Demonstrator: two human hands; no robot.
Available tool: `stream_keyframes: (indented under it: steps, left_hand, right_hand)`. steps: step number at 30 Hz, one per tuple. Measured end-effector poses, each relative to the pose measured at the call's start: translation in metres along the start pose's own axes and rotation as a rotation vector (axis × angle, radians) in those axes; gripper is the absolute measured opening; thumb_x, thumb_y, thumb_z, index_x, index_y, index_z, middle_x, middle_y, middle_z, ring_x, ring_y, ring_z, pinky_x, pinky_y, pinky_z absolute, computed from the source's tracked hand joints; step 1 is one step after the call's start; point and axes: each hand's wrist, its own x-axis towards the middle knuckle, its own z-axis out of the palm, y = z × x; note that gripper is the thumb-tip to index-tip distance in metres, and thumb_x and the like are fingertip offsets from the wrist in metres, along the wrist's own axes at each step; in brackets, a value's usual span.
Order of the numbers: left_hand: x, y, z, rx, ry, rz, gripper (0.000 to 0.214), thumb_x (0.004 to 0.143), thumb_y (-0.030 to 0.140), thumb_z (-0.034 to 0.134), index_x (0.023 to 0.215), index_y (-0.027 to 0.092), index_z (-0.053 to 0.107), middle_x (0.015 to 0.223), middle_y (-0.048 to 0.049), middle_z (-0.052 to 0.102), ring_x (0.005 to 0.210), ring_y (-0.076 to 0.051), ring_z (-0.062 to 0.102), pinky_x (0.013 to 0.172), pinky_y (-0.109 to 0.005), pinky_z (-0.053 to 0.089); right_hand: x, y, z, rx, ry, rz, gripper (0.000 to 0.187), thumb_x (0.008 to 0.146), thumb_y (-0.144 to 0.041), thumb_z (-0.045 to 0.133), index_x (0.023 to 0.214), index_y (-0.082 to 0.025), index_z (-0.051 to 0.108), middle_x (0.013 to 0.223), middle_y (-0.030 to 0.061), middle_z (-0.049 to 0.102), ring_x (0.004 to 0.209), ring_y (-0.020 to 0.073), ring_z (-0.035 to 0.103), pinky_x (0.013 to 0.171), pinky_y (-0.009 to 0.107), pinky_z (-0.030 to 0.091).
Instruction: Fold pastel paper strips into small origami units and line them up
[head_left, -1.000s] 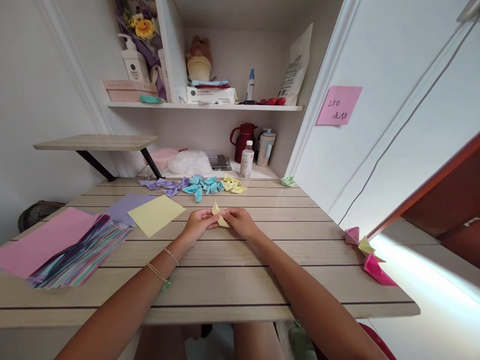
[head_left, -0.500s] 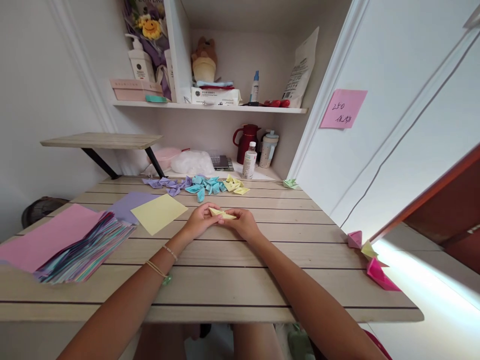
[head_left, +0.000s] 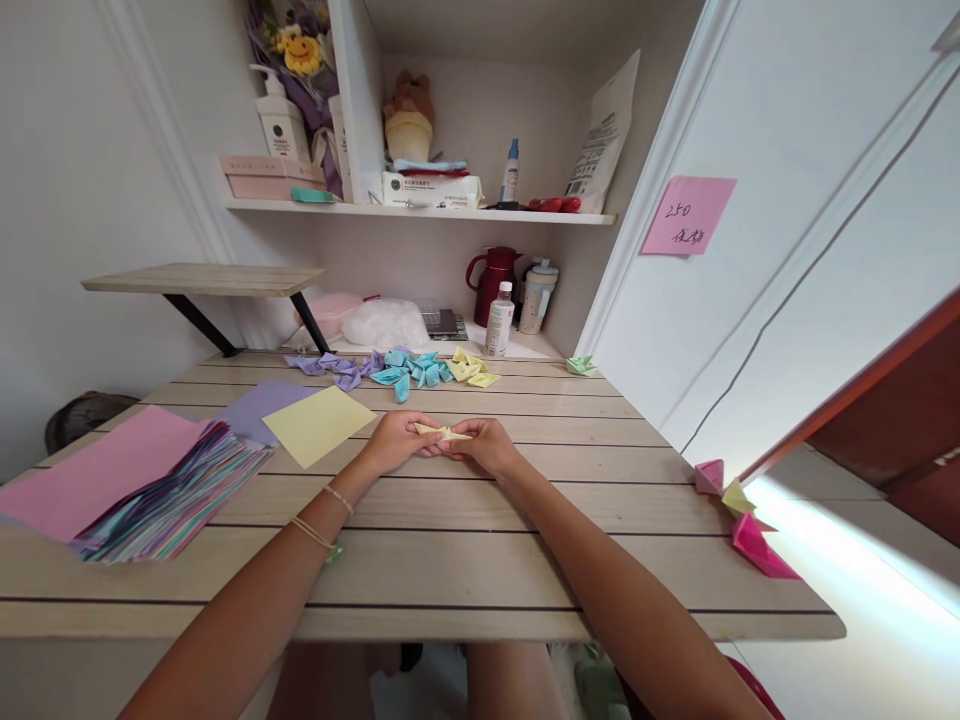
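Observation:
Between my two hands, just above the middle of the table, is a small folded yellow paper boat [head_left: 444,433]. My left hand [head_left: 401,440] pinches its left end, and my right hand [head_left: 484,443] pinches the right end. The fingers cover much of the paper, and both thumbs press near its middle. Beyond my hands lies a row of folded paper boats: purple ones [head_left: 346,372], blue ones [head_left: 426,371] and yellow ones [head_left: 470,368]. A flat yellow sheet [head_left: 319,425] rests left of my left hand, partly over a purple sheet [head_left: 255,411].
A thick stack of coloured paper [head_left: 176,500] with a pink sheet [head_left: 112,465] on top sits at the left. Pink and yellow paper boats [head_left: 757,545] line the right edge. At the back stand a bottle [head_left: 499,322], a red jug [head_left: 493,285] and a green folded paper [head_left: 580,366].
My hands have shifted down very slightly with the yellow paper boat. It now looks flatter and more spread, with a small point showing at its middle.

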Motion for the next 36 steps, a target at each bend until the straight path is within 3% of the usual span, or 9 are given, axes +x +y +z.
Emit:
stream_keyframes:
  steps: [6, 11, 15, 18, 25, 31, 36]
  left_hand:
    - [0.003, -0.006, 0.003, 0.086, 0.068, 0.114, 0.032, 0.064, 0.037, 0.068, 0.08, 0.011, 0.061, 0.061, -0.0046, 0.066, 0.046, -0.012, 0.059, 0.047, -0.024, 0.048]
    - [0.003, -0.016, 0.001, -0.029, 0.104, 0.131, 0.042, 0.059, 0.037, 0.071, 0.091, 0.012, 0.06, 0.066, -0.0046, 0.067, 0.065, -0.019, 0.066, 0.063, -0.032, 0.053]
    - [0.005, -0.02, -0.004, -0.003, 0.091, 0.12, 0.044, 0.057, 0.033, 0.074, 0.094, 0.012, 0.061, 0.068, -0.0046, 0.068, 0.069, -0.02, 0.066, 0.067, -0.032, 0.052]
    - [0.006, -0.02, -0.007, 0.029, 0.055, 0.142, 0.043, 0.056, 0.029, 0.074, 0.093, 0.012, 0.063, 0.076, -0.007, 0.069, 0.074, -0.02, 0.066, 0.071, -0.033, 0.051]
    - [0.006, -0.025, -0.009, 0.078, -0.072, 0.149, 0.039, 0.053, 0.021, 0.075, 0.089, 0.012, 0.063, 0.082, -0.007, 0.069, 0.077, -0.02, 0.065, 0.077, -0.035, 0.049]
    - [0.005, -0.022, -0.008, 0.106, -0.09, 0.14, 0.036, 0.054, 0.017, 0.073, 0.088, 0.013, 0.062, 0.081, -0.0051, 0.069, 0.076, -0.018, 0.064, 0.076, -0.033, 0.049]
    - [0.004, -0.021, -0.008, 0.165, -0.095, 0.15, 0.036, 0.055, 0.02, 0.073, 0.088, 0.012, 0.064, 0.081, -0.0061, 0.069, 0.077, -0.019, 0.064, 0.075, -0.032, 0.049]
  right_hand:
    - [0.002, 0.002, 0.0, -0.155, 0.04, -0.119, 0.027, 0.051, -0.035, 0.075, 0.061, -0.014, 0.062, 0.05, 0.0001, 0.061, 0.047, 0.0126, 0.056, 0.048, 0.024, 0.044]
    - [0.002, 0.0, -0.008, -0.316, 0.035, -0.249, 0.031, 0.066, -0.04, 0.064, 0.086, -0.016, 0.065, 0.068, 0.002, 0.067, 0.056, 0.0136, 0.06, 0.052, 0.024, 0.047]
    - [0.004, 0.0, -0.015, -0.416, 0.09, -0.356, 0.026, 0.07, -0.039, 0.06, 0.082, -0.016, 0.066, 0.076, 0.0044, 0.069, 0.067, 0.0149, 0.062, 0.062, 0.026, 0.05]
    - [0.005, -0.001, -0.019, -0.462, -0.001, -0.383, 0.025, 0.069, -0.034, 0.063, 0.085, -0.016, 0.066, 0.081, 0.0054, 0.069, 0.071, 0.0158, 0.064, 0.068, 0.027, 0.05]
    - [-0.003, -0.009, -0.022, -0.79, -0.163, -0.462, 0.025, 0.071, -0.026, 0.062, 0.094, -0.019, 0.067, 0.079, 0.0026, 0.07, 0.064, 0.0128, 0.062, 0.062, 0.023, 0.048]
    - [-0.007, -0.014, -0.022, -0.911, -0.237, -0.521, 0.033, 0.068, -0.016, 0.059, 0.101, -0.019, 0.066, 0.079, 0.0018, 0.07, 0.062, 0.011, 0.061, 0.062, 0.02, 0.047]
    - [-0.005, -0.01, -0.023, -0.886, -0.218, -0.524, 0.027, 0.071, -0.018, 0.057, 0.096, -0.018, 0.066, 0.076, 0.002, 0.069, 0.065, 0.0113, 0.062, 0.064, 0.02, 0.047]
